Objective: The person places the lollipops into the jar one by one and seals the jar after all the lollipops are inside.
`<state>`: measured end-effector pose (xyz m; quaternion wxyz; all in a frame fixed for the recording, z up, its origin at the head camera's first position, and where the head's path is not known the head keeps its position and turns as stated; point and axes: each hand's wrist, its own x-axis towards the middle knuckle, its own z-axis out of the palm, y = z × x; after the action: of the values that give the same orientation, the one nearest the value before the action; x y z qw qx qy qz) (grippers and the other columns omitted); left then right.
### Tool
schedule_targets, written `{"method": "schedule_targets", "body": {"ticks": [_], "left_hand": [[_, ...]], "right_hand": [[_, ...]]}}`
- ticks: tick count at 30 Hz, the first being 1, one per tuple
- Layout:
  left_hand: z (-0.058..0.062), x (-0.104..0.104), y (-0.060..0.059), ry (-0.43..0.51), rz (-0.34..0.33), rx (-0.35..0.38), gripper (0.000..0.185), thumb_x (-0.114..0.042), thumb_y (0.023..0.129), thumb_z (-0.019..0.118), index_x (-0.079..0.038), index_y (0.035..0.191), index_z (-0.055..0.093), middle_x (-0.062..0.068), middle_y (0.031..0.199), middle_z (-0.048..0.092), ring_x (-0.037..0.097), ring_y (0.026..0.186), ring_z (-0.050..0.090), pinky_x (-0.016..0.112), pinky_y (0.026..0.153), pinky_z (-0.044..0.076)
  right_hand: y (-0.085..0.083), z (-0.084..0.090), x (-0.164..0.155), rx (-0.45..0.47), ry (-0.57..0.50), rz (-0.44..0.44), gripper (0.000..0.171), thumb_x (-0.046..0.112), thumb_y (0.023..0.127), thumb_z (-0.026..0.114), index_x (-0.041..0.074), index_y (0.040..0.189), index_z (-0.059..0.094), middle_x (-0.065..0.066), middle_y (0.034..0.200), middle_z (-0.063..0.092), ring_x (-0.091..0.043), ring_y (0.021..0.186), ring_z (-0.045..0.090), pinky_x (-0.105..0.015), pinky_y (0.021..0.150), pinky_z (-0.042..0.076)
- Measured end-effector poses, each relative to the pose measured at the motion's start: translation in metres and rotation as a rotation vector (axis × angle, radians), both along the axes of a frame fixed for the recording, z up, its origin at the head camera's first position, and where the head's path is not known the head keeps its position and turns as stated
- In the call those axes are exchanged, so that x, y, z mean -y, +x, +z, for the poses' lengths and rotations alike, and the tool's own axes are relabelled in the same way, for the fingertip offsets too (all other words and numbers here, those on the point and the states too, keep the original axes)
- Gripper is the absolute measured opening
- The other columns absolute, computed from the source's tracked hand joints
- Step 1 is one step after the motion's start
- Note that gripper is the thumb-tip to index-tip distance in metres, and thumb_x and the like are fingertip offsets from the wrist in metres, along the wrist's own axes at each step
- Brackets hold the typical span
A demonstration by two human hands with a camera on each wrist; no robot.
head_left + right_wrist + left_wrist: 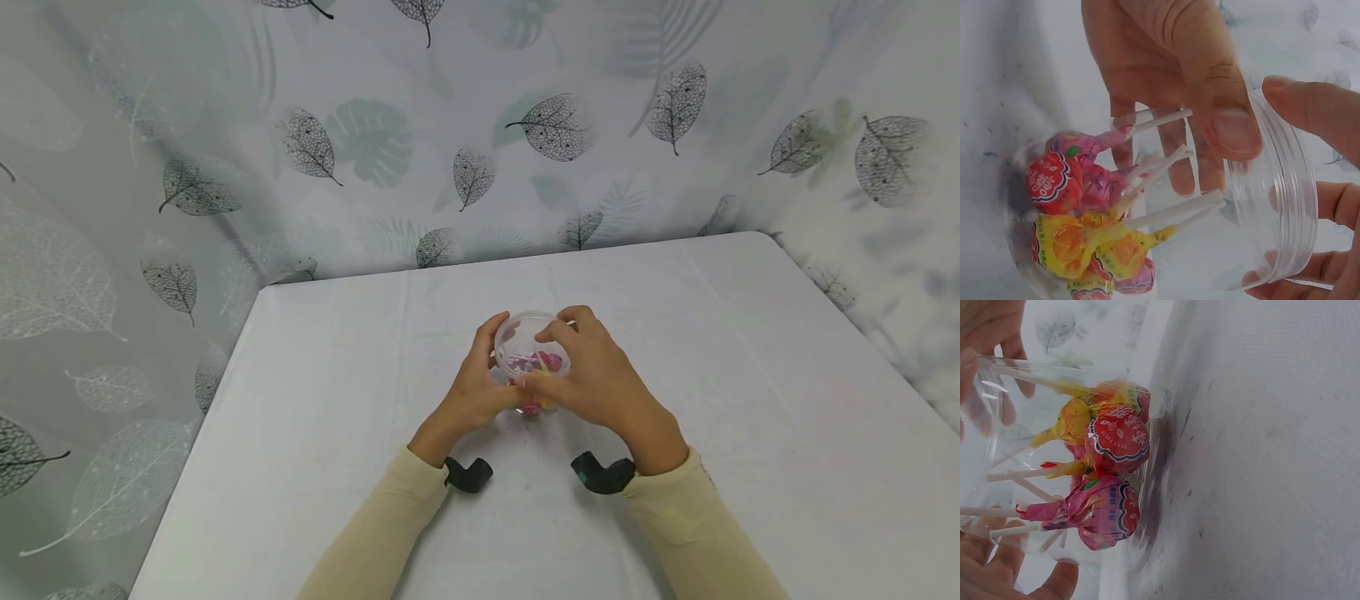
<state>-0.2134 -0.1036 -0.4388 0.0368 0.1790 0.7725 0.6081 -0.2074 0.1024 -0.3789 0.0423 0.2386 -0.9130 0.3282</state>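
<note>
A clear plastic jar (1204, 250) stands upright on the table, between both hands. Wrapped lollipops in red, pink and yellow fill its lower part, one of them a red lollipop (1116, 440), with white sticks pointing up. My left hand (472, 379) grips the jar's side, its thumb (1235, 131) pressed against the wall below the lid. Curled over the top from the other side, my right hand (596, 375) holds the ridged clear lid (1282, 194) at its edge between thumb and fingers.
White cloth covers the table (337, 367). Leaf-printed curtains (405, 133) hang behind it and at both sides. A black curved wrist mount (469, 475) sits at the left sleeve, and a similar black mount (602, 473) at the right.
</note>
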Motion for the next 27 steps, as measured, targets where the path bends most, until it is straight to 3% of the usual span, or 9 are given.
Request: {"method": "schedule_targets", "body": {"ticks": [6,13,20,27], "left_hand": [[0.0005,0.0002,0.0005,0.005,-0.002,0.0,0.107,-0.013,0.081,0.083,-0.013,0.165,0.016,0.013,0.161,0.037,0.039,0.146,0.038,0.058,0.12,0.03],[0.0003,0.0005,0.0005,0.025,-0.014,-0.006,0.107,-0.01,0.082,0.084,-0.016,0.165,0.017,0.01,0.16,0.038,0.039,0.145,0.039,0.056,0.118,0.036],[-0.0015,0.0006,0.0001,0.032,-0.016,-0.013,0.106,-0.01,0.081,0.083,-0.017,0.164,0.018,0.011,0.16,0.039,0.04,0.145,0.039,0.057,0.117,0.037],[-0.0027,0.0003,-0.0006,0.014,-0.012,-0.02,0.107,-0.009,0.081,0.085,-0.015,0.164,0.018,0.017,0.16,0.038,0.04,0.146,0.038,0.057,0.118,0.035]], "right_hand": [[0.0007,0.0019,0.0001,0.025,0.015,0.038,0.047,0.032,0.088,0.077,0.008,0.125,0.065,-0.019,0.16,0.042,-0.043,0.142,0.045,-0.066,0.104,0.046],[0.001,0.0013,0.0,-0.015,0.004,0.02,0.049,0.036,0.085,0.085,0.008,0.121,0.067,-0.022,0.144,0.049,-0.041,0.125,0.055,-0.061,0.099,0.051],[0.0014,0.0013,-0.0011,0.003,0.016,0.045,0.047,0.032,0.087,0.079,0.007,0.124,0.064,-0.02,0.159,0.043,-0.043,0.141,0.046,-0.065,0.105,0.046],[0.0013,0.0016,0.0011,-0.043,0.023,0.009,0.053,0.04,0.083,0.088,0.008,0.119,0.068,-0.024,0.146,0.05,-0.046,0.127,0.054,-0.064,0.096,0.052]]}}
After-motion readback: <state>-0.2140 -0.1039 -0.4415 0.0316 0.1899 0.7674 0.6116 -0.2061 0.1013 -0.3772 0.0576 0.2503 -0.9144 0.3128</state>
